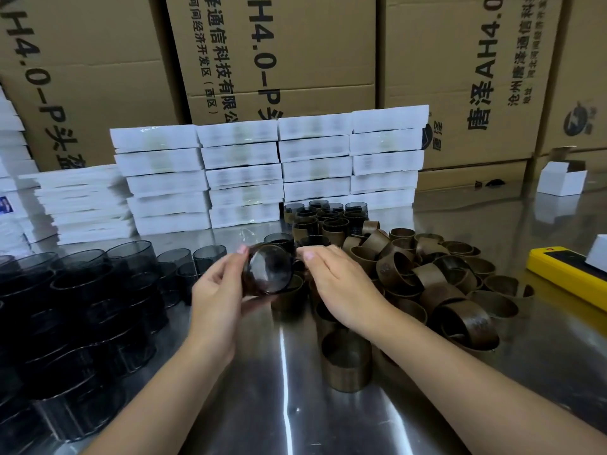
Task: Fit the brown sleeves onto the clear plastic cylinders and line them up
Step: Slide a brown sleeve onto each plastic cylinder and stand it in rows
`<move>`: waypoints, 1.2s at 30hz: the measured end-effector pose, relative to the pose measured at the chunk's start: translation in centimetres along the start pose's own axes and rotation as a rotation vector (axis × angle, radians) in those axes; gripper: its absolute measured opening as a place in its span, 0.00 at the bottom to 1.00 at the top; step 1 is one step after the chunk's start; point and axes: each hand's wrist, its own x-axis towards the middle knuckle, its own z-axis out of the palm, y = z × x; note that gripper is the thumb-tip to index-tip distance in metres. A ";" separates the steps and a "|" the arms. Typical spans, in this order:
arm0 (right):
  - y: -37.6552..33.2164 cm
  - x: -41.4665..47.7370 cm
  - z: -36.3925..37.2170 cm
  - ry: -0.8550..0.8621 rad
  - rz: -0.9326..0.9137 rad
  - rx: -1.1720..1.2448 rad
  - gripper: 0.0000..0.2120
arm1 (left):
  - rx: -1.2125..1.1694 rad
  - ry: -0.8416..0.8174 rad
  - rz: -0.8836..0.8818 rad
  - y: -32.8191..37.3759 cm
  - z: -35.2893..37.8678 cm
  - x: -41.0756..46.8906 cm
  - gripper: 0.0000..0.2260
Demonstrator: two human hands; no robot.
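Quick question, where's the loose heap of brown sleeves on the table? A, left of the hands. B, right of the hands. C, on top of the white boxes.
B: the brown sleeves lie heaped to the right of the right hand; bare cylinders stand left.

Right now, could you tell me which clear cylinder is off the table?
The cylinder gripped in the left hand, its round end tilted toward the camera; the other cylinders rest on the table.
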 end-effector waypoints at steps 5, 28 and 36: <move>0.7 0.0 0.1 -0.071 -0.053 -0.287 0.22 | 0.202 0.207 0.181 -0.6 -0.7 1.0 0.14; 1.0 -0.5 0.7 -0.256 -0.048 -0.486 0.25 | 1.087 0.130 0.307 -2.2 -2.0 1.2 0.08; 0.8 -0.6 0.7 -0.256 -0.037 -0.502 0.21 | 0.955 0.009 0.246 -2.3 -1.9 1.3 0.15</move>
